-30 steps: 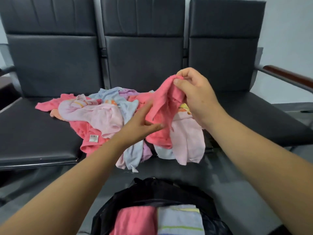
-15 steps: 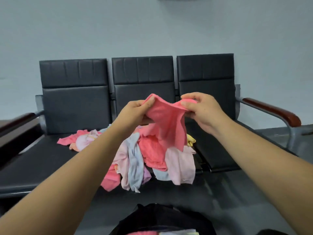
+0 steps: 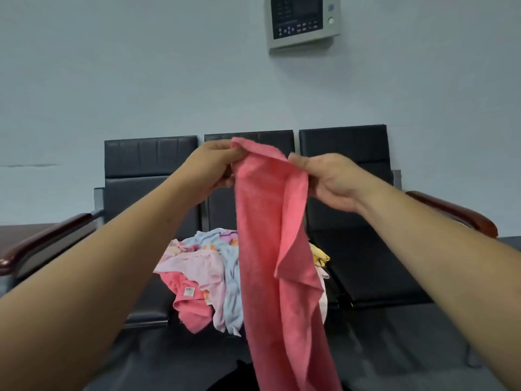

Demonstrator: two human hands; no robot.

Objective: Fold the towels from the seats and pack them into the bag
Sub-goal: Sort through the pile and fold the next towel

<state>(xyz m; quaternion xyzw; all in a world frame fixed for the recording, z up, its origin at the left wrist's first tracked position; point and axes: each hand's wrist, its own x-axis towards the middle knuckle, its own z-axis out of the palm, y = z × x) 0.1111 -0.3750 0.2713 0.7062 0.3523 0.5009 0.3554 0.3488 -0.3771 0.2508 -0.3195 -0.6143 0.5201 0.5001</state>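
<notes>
**Inspector:** Fingers (image 3: pixel 303 162) of both hands pinch the top edge of the pink towel (image 3: pixel 270 249), with the left hand (image 3: pixel 217 165) at one end and the right hand (image 3: pixel 329 179) at the other.

**Clerk:** Orientation?

**Inspector:** Long axis vertical. It hangs straight down from the fingers, between the hands, neither nearer. One lower corner is turned over.

**Clerk:** Surroundings?

**Inspector:** Towel pile (image 3: pixel 203 272) lies behind it on the seats (image 3: pixel 366 263). What is likely the bag (image 3: pixel 234 376) sits below, barely in view. In my judgement nothing obstructs a fold.
</notes>
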